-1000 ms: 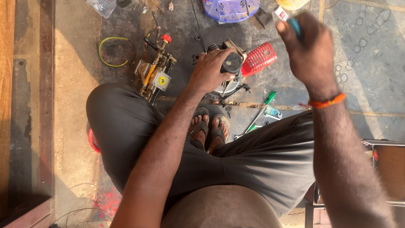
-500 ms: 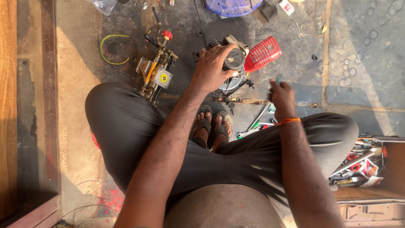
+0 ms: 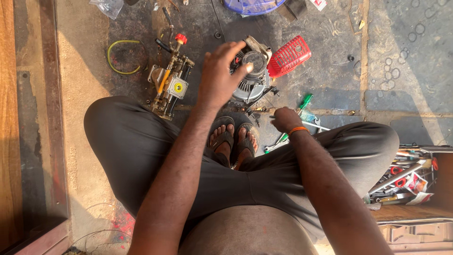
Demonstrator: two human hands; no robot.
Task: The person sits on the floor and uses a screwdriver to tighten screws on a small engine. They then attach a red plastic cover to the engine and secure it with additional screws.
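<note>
I squat over a small grey engine (image 3: 252, 75) on the concrete floor. My left hand (image 3: 221, 75) hovers over it with fingers spread, and the fingertips touch its round top. My right hand (image 3: 286, 119), with an orange band at the wrist, is low by my knee and curled into a fist. A thin metal shaft sticks out of the fist to the left; its handle is hidden. A green-handled screwdriver (image 3: 305, 101) lies on the floor just beyond that hand. My sandalled feet (image 3: 233, 139) are right below the engine.
A red plastic grille cover (image 3: 289, 55) lies right of the engine. A brass pump assembly (image 3: 170, 84) with a red knob and a yellow-green wire loop (image 3: 123, 56) lie to the left. An open box of tools (image 3: 406, 177) is at the right, a blue basin (image 3: 252, 5) at the top.
My right hand came down from up high to the floor by my knee. My left hand loosened its grip on the engine top and spread its fingers.
</note>
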